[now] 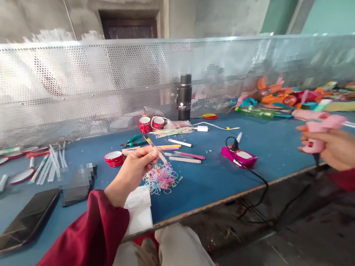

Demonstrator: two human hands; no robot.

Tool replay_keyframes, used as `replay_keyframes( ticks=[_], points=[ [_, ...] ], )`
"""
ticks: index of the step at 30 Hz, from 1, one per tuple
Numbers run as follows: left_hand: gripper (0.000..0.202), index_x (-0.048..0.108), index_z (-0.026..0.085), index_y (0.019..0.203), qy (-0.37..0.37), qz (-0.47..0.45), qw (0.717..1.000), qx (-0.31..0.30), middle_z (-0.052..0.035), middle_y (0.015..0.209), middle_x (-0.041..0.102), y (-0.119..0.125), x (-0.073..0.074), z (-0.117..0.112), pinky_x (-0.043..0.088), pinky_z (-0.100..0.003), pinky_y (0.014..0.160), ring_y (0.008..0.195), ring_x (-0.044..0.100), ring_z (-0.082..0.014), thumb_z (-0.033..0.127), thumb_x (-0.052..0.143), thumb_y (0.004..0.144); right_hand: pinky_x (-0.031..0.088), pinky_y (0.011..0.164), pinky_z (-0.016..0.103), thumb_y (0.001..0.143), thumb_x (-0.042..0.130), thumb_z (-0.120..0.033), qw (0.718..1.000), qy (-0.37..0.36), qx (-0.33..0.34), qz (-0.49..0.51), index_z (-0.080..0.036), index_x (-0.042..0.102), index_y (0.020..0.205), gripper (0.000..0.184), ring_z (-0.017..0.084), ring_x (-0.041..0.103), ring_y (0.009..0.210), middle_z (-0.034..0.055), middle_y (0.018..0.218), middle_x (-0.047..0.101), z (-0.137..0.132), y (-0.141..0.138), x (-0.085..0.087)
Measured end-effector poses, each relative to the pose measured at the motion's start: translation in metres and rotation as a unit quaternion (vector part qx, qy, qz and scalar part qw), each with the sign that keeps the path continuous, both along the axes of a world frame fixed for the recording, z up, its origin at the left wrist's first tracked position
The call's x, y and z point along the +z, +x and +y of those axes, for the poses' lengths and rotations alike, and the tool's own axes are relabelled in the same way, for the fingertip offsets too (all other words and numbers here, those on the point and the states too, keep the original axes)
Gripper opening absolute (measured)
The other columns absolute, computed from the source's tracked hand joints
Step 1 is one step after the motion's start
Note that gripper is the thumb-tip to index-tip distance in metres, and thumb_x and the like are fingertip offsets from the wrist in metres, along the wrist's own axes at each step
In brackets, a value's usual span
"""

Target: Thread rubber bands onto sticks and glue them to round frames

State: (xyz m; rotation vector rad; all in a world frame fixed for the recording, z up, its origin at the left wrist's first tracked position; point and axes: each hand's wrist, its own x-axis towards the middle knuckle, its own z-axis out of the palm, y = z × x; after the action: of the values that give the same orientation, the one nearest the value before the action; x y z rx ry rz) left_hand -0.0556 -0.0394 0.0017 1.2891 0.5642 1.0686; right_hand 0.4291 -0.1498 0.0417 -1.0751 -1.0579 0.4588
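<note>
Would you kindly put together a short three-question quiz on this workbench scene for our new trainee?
1. Which hand grips the pink glue gun?
2. True or false: the black bottle stands upright on the blue table.
3. In this view, what shows at the lower end of the thin stick that the left hand holds?
A) The large phone
B) The pile of colourful elastic bands
C) The pliers

Key:
1. The right hand
2. True
3. B

Hands (138, 163) are bare, slvs (77, 245) dk red, trousers (186, 258) lt beige.
</note>
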Motion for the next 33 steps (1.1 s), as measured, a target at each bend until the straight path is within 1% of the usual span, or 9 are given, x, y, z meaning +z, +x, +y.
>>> replay_keyframes(
  ticks=[3,6,10,13,16,20,23,28,33],
  points=[
    [0.029,0.078,0.015,0.091,0.004,0.008,1.0,-0.012,-0.0019,0.077,0.061,0.0,0.001,-0.003,0.037,-0.018,0.054,0.063,0.048,-0.0057,0.037,0.084,0.073,0.037,0.058,0.038,0.082,0.076,-0.029,0.989,-0.061,0.015,0.134,-0.016,0.077,0.085,0.013,0.017,0.065,0.07,0.008,0.073,0.068,-0.044,-0.07,0.0],
    [0.026,0.077,0.015,0.082,0.014,0.009,0.999,-0.027,-0.0032,0.082,0.065,0.0,0.003,-0.007,0.037,-0.018,0.053,0.062,0.047,-0.0052,0.037,0.085,0.072,0.041,0.052,0.035,0.065,0.09,-0.041,0.97,-0.049,0.142,0.189,-0.024,0.073,0.094,0.038,0.018,0.059,0.063,0.0062,0.072,0.065,-0.067,-0.161,-0.013],
    [0.028,0.075,0.014,0.075,0.019,0.028,0.997,-0.066,-0.0042,0.081,0.067,-0.001,0.005,-0.013,0.035,-0.02,0.052,0.058,0.045,-0.0054,0.04,0.086,0.069,0.045,0.054,0.03,0.072,0.086,-0.041,0.938,-0.093,0.245,0.228,-0.026,0.062,0.101,0.04,0.015,0.057,0.062,0.0053,0.081,0.07,-0.052,-0.269,-0.038],
    [0.029,0.077,0.015,0.078,0.018,0.026,0.996,-0.087,-0.0025,0.076,0.066,-0.001,0.006,-0.016,0.038,-0.021,0.055,0.06,0.048,-0.0065,0.039,0.087,0.067,0.047,0.056,0.028,0.075,0.084,-0.041,0.928,-0.104,0.274,0.23,-0.024,0.056,0.108,0.047,0.014,0.059,0.066,0.0045,0.09,0.071,-0.029,-0.317,-0.049],
    [0.026,0.078,0.016,0.082,0.02,0.007,0.993,-0.117,-0.0029,0.075,0.067,0.0,0.007,-0.018,0.043,-0.024,0.061,0.064,0.055,-0.0097,0.038,0.086,0.07,0.049,0.057,0.027,0.076,0.083,-0.04,0.938,-0.082,0.267,0.205,-0.022,0.057,0.11,0.047,0.013,0.059,0.068,0.0038,0.092,0.069,-0.014,-0.338,-0.05],
    [0.024,0.079,0.015,0.077,0.022,-0.009,0.991,-0.134,-0.0048,0.076,0.068,0.0,0.008,-0.021,0.043,-0.024,0.062,0.065,0.056,-0.0104,0.036,0.087,0.069,0.049,0.054,0.026,0.076,0.082,-0.04,0.952,-0.045,0.229,0.199,-0.021,0.06,0.114,0.048,0.014,0.058,0.068,0.0023,0.086,0.066,-0.007,-0.346,-0.048],
    [0.024,0.079,0.014,0.075,0.017,-0.005,0.992,-0.128,-0.0046,0.076,0.068,0.001,0.009,-0.022,0.043,-0.024,0.061,0.065,0.054,-0.0097,0.035,0.088,0.067,0.047,0.052,0.026,0.076,0.082,-0.038,0.954,-0.038,0.223,0.196,-0.02,0.061,0.114,0.047,0.013,0.056,0.064,0.0008,0.08,0.063,-0.007,-0.348,-0.049],
    [0.032,0.08,0.016,0.088,-0.013,-0.015,0.995,-0.098,-0.0017,0.072,0.064,-0.001,0.009,-0.02,0.042,-0.022,0.06,0.062,0.051,-0.0076,0.036,0.089,0.065,0.047,0.051,0.026,0.075,0.082,-0.036,0.955,-0.034,0.217,0.199,-0.022,0.06,0.109,0.043,0.012,0.055,0.062,-0.0012,0.078,0.061,-0.007,-0.349,-0.051],
    [0.027,0.077,0.015,0.075,-0.013,-0.029,0.997,-0.077,-0.0024,0.074,0.065,-0.002,0.008,-0.018,0.039,-0.019,0.055,0.06,0.049,-0.006,0.037,0.089,0.065,0.048,0.053,0.026,0.076,0.082,-0.036,0.957,-0.037,0.217,0.189,-0.021,0.058,0.104,0.04,0.011,0.056,0.061,-0.0009,0.081,0.062,-0.006,-0.347,-0.056]
  ],
)
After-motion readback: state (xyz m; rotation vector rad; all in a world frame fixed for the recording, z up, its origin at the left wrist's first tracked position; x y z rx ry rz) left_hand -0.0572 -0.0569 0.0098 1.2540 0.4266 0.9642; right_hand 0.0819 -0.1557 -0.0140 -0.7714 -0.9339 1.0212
